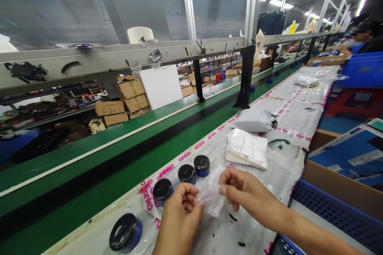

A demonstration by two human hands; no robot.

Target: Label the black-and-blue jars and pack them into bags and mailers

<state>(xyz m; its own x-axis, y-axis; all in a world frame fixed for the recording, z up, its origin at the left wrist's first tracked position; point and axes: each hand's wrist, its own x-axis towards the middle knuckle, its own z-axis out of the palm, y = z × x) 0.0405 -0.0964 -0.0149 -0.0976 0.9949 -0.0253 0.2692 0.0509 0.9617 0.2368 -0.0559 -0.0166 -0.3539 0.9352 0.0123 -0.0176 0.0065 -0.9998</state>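
Between my hands, over the plastic-covered bench, is a clear plastic bag point(212, 199). My left hand point(183, 216) pinches its left side between thumb and fingers. On the other side, my right hand point(243, 190) grips the bag's upper right edge. Several round blue containers with glossy black tops stand in a slanting row along the belt side: a near one point(125, 232), one point(163, 190) partly behind my left hand, another point(187, 174), and the farthest point(202, 165). Past my right hand lies a stack of white bags point(247, 149).
A grey plastic parcel point(254, 120) lies behind the white stack. The green conveyor belt point(167, 143) runs along the left, with metal posts beyond. At right are a blue basket point(338, 211), an open carton point(344, 175) and a red stool point(353, 103). Someone sits farther down the line.
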